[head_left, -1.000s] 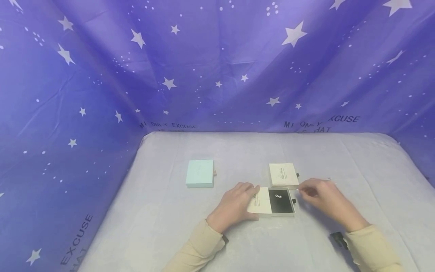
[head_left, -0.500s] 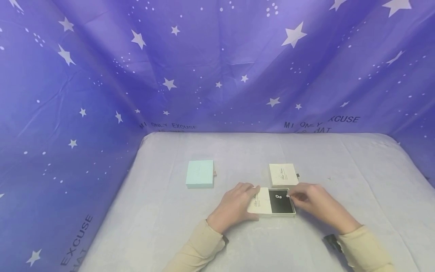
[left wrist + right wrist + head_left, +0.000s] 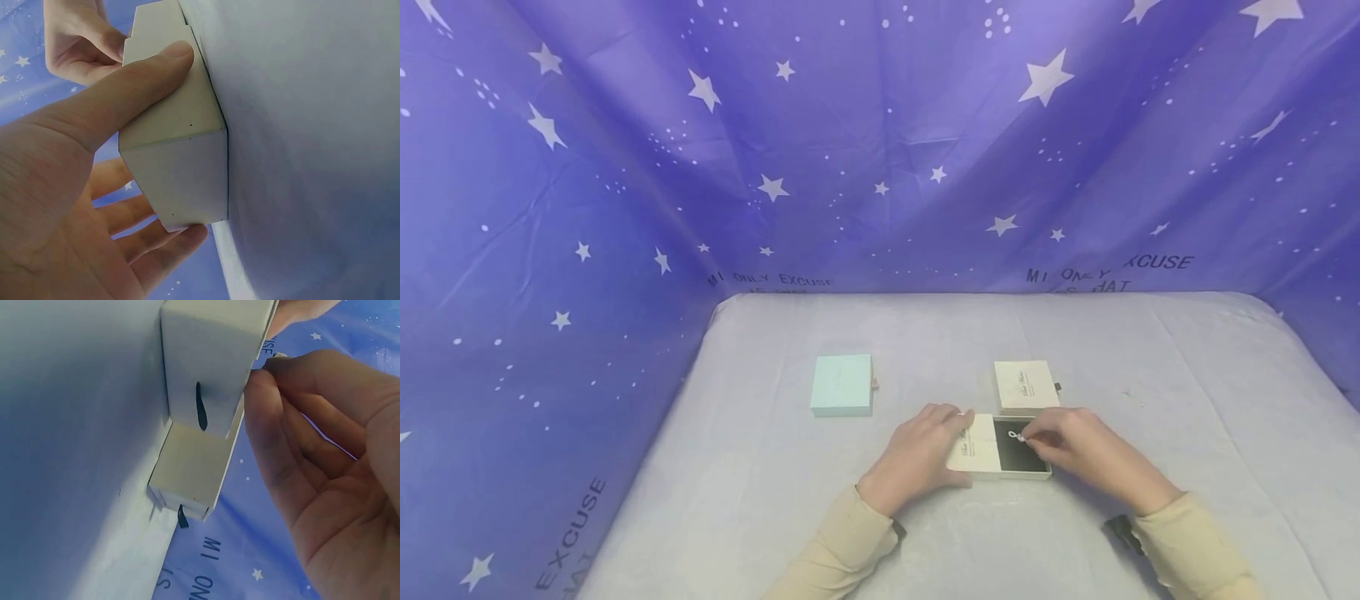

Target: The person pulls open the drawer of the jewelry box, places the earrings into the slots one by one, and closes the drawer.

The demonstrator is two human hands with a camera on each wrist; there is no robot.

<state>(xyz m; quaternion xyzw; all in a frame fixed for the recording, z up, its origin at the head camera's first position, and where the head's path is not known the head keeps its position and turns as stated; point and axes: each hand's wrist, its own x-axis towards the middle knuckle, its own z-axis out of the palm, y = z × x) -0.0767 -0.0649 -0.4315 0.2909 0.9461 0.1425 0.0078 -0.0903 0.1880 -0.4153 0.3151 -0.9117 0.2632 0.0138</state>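
I have the left hand (image 3: 917,454) gripping the cream box (image 3: 981,450), its drawer pulled out, on the bench (image 3: 775,517). My right hand (image 3: 1090,450) pinches a small shiny piece (image 3: 279,355) over the black insert (image 3: 1018,460), beside a silvery loop (image 3: 1012,434).

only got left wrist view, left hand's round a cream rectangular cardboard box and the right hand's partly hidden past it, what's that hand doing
Observer: The right hand pinches at small silvery looped jewellery over the black lining of the cream box.
Operator: any other boxes
Observer: Yes, a pale teal square cardboard box and a second cream cardboard box.
Operator: does the drawer i can see have a pull
Observer: Yes, a black ribbon tab on its end.
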